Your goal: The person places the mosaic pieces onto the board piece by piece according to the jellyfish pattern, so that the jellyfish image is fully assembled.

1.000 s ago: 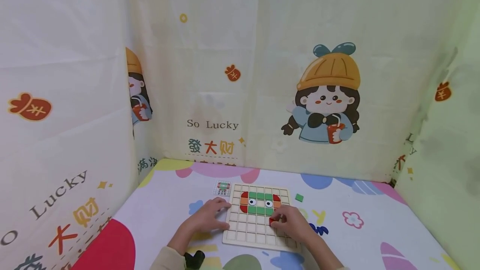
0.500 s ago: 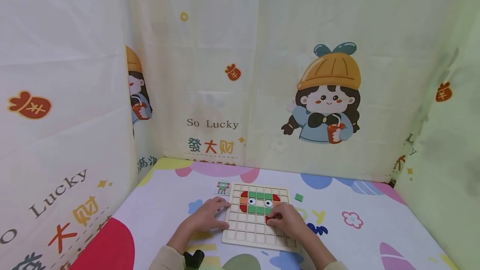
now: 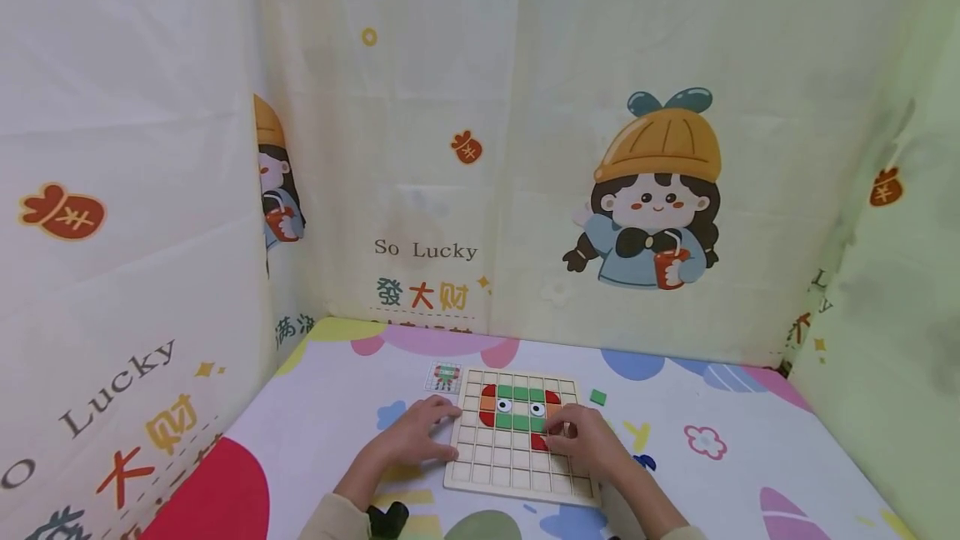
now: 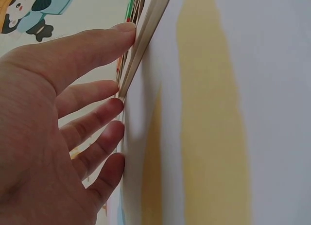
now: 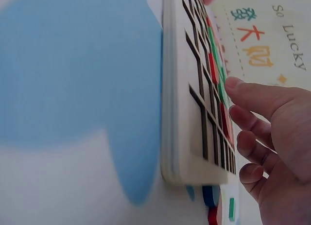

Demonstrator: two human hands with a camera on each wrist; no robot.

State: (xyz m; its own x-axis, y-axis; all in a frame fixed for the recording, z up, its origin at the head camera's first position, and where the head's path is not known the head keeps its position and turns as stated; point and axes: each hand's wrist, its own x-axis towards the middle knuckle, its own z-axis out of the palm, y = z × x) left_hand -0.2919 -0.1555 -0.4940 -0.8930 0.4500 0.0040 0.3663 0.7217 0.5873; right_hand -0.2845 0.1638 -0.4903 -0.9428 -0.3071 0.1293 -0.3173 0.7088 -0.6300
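A wooden grid board [image 3: 480, 473] lies on the table, with green, red and orange tiles and two eye tiles [image 3: 505, 405] set in its upper rows. My left hand [image 3: 411, 433] rests at the board's left edge, thumb and fingertips against the rim with the fingers spread, as the left wrist view shows. Below the lower green row sits a red tile [image 3: 538, 442] in a square. Right beside it is my right hand [image 3: 588, 440], its fingers loosely bent. In the right wrist view its thumb [image 5: 233, 82] and fingers stand apart with nothing between them.
A small picture card [image 3: 444, 377] with a figure on a grid lies at the board's upper left. One loose green tile [image 3: 597, 397] is to the right of the board. A patterned cloth [image 3: 675, 407] covers the table, and printed fabric walls [image 3: 420, 190] enclose it.
My right hand brought the red tile left into its square, then let go and drew back slightly to the right. The left hand has stayed at the board's edge.
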